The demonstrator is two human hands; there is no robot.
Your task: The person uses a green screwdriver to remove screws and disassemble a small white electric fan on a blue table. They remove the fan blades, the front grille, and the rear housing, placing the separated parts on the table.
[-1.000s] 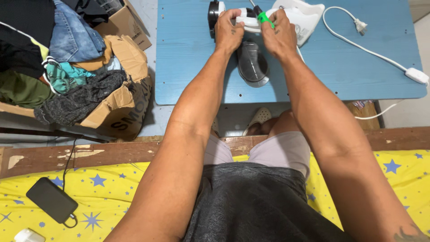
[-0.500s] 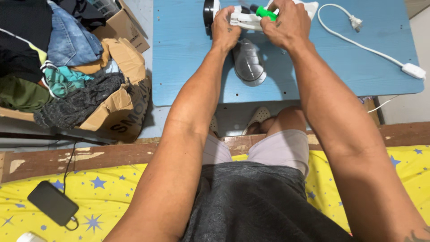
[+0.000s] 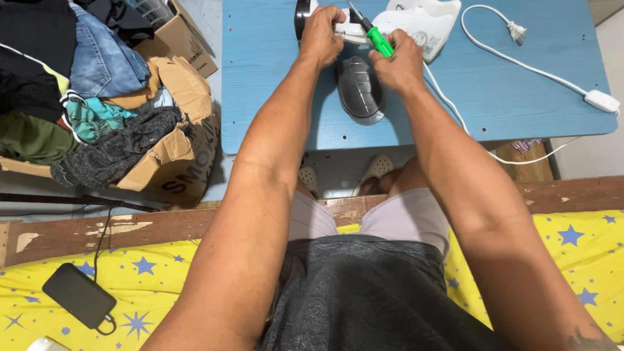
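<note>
My left hand (image 3: pixel 322 36) grips a white plastic appliance part (image 3: pixel 351 30) over the blue table (image 3: pixel 507 91), next to a black round piece (image 3: pixel 300 14). My right hand (image 3: pixel 398 65) is closed around a green-handled screwdriver (image 3: pixel 378 40) whose tip points up and left toward that white part. A dark grey curved cover (image 3: pixel 359 88) lies on the table right under both hands. A white iron-shaped housing (image 3: pixel 422 26) rests just behind my right hand.
A white power cord with plug (image 3: pixel 513 29) and inline switch (image 3: pixel 599 100) crosses the table's right side. A torn cardboard box (image 3: pixel 172 159) full of clothes stands at the left. A black phone (image 3: pixel 79 296) lies on the yellow star-printed sheet (image 3: pixel 572 244).
My right hand has drawn back toward me and lowered, so the green screwdriver now shows slanting up to the white part. My left hand stays on that part.
</note>
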